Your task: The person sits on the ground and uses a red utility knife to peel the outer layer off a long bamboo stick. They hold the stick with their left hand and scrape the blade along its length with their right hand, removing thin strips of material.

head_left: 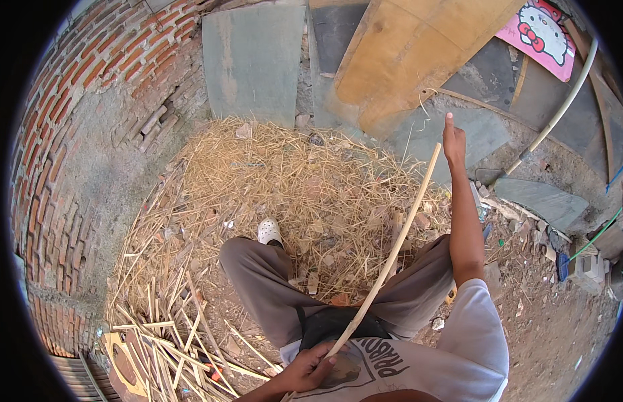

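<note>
A long pale bamboo stick (397, 246) slants from my lap up and away to the right, its far end free in the air. My left hand (313, 368) is wrapped round its near end, close to my belly. Stretched out ahead at the right, my right hand (453, 142) is closed with its thumb pointing up, apart from the stick. Whatever it may grip is hidden. Just left of that hand, a thin pale shaving (425, 110) curls in the air. A black cloth or pad (339, 324) lies across my lap between my bent knees.
Straw-like shavings (304, 174) cover the ground ahead. Several cut strips (170, 345) are heaped at the lower left. A brick wall (63, 181) stands at left; boards (254, 63) lean at the back. A pale pole (559, 114) and grey blocks (587, 271) are at right.
</note>
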{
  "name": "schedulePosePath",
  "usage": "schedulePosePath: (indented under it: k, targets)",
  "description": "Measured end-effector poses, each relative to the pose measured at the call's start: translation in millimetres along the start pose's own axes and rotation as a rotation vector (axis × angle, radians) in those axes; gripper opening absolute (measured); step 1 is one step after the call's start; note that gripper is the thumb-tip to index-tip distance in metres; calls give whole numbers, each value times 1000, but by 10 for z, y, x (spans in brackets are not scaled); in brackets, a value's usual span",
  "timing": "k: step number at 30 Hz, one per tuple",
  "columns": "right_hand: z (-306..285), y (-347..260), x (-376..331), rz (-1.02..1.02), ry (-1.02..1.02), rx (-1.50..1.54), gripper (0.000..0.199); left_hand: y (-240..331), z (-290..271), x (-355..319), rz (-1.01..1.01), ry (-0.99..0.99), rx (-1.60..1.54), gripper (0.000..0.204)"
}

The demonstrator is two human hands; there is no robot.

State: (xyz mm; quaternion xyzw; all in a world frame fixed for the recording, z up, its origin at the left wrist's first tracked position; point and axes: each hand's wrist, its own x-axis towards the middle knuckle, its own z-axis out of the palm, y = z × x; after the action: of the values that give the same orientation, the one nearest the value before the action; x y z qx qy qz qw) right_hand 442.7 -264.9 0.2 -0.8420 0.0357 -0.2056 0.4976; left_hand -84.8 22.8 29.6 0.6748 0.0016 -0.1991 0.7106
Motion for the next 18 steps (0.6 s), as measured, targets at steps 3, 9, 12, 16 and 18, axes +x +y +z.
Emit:
schedulePosePath:
  k: [3, 9, 12, 16, 18]
  targets:
    - [-18, -11, -161, 217, -113, 205, 74, 25, -102, 44, -105, 139, -159, 32]
    - [291, -854, -1581, -397, -540, -104, 63, 106, -387, 692, 21, 357, -13, 35]
    - [240, -1124, -2056, -700, -589, -195, 61, 113, -392, 966, 244, 475, 45, 37]
    - [279, -1127, -2213, -805, -654, -232, 65, 313, -330, 996, 138, 481, -40, 39]
    - [324, -1059, -2208, -786, -641, -269, 67, 353, -280, 956, 96, 479, -50, 39]
